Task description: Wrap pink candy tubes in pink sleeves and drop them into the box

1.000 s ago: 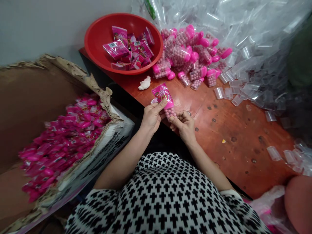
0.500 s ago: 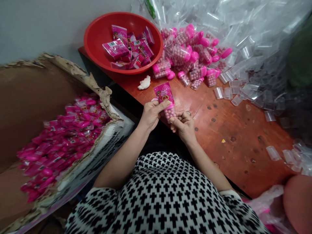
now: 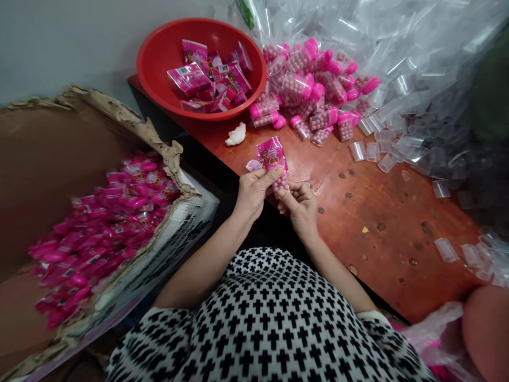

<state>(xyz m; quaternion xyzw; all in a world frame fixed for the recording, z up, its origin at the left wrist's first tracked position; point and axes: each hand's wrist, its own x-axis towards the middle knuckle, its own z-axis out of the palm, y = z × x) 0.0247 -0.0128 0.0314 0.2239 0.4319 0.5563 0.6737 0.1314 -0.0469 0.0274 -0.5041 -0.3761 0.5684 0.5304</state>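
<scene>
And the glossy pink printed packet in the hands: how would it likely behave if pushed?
The packet would probably bend at the top, which looks like thin film. Its lower end, held in the right hand, is likely stiffer, as pink balls show there. Its shine suggests a slippery surface.

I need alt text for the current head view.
A person's left hand and right hand hold a bead container with a printed pink wrapper near a red-brown table. Beyond are a red bowl of pink packets and pink-capped containers; left, a torn box of pink packages.
</scene>
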